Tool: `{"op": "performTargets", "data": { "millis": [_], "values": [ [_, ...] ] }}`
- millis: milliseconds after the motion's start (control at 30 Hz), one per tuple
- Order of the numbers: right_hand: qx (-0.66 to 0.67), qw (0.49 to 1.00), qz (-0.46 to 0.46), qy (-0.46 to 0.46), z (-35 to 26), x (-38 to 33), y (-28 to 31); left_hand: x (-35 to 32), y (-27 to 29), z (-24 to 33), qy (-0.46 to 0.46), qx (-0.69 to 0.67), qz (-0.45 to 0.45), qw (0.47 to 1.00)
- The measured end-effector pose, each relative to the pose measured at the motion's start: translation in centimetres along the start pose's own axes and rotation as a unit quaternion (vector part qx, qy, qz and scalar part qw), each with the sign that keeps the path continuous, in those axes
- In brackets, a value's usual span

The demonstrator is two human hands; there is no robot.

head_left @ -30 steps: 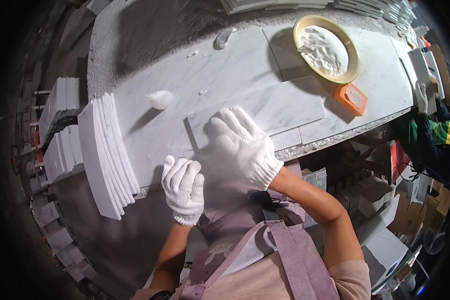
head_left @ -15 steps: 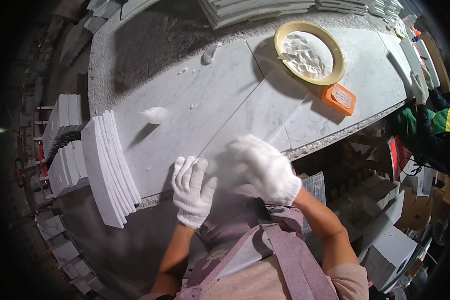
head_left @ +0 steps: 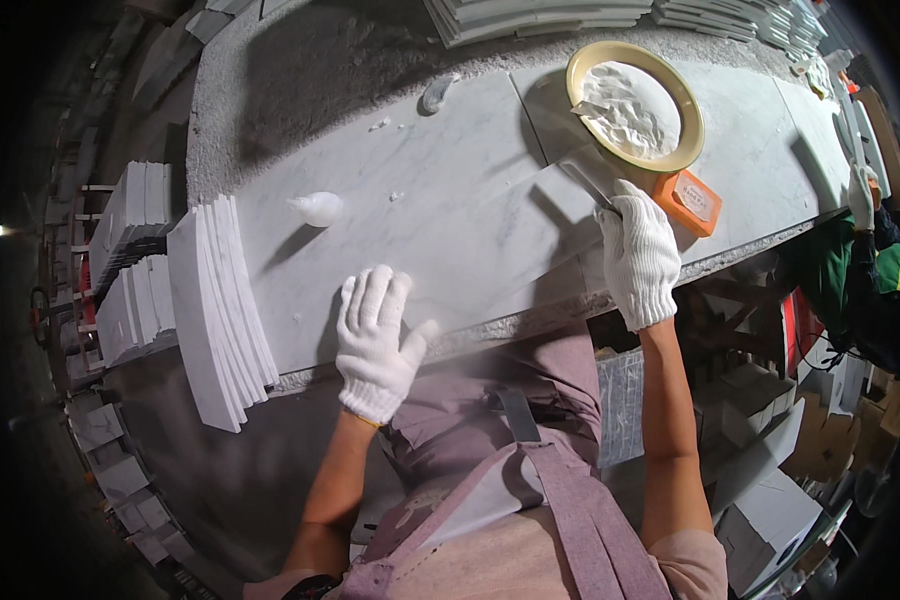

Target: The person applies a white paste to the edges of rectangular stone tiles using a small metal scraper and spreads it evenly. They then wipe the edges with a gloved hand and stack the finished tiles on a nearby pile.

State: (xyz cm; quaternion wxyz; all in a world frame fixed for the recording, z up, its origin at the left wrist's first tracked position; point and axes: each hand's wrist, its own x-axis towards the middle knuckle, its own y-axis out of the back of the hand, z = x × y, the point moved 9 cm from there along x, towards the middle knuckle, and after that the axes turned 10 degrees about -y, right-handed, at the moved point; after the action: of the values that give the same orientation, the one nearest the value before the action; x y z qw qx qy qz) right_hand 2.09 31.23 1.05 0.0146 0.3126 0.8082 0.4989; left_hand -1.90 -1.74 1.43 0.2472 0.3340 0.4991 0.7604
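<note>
Marble-topped desk (head_left: 450, 230) fills the view, tile stacks (head_left: 215, 310) at its left end. Left hand (head_left: 375, 340) lies flat, fingers spread, near the front edge. Right hand (head_left: 638, 250) is nearer the yellow bowl (head_left: 634, 105), its grip apparently closed on a scraper (head_left: 592, 185) slanting up-left toward it.

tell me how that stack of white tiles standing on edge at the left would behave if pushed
The stack of white tiles looks like thin stone, so probably stiff and heavy. Leaning on edge at the bench end, the tiles could topple or fan out. Edges may chip if they fall.
</note>
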Motion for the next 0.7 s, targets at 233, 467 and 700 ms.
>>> {"op": "performTargets", "data": {
  "millis": [233,467,700],
  "values": [
    [0.038,0.996,-0.078,0.015,-1.1,-5.0,3.3,1.3,-0.8,-3.2,0.014,-0.011,0.014,1.0],
    [0.125,0.99,-0.02,0.055,-2.6,-8.5,5.7,2.4,-1.1,-3.1,0.004,0.004,0.01,1.0],
    [0.198,0.973,-0.009,-0.116,2.0,-12.4,3.8,2.6,-0.7,0.1,-0.04,0.023,0.029,0.999]
  ]
}}
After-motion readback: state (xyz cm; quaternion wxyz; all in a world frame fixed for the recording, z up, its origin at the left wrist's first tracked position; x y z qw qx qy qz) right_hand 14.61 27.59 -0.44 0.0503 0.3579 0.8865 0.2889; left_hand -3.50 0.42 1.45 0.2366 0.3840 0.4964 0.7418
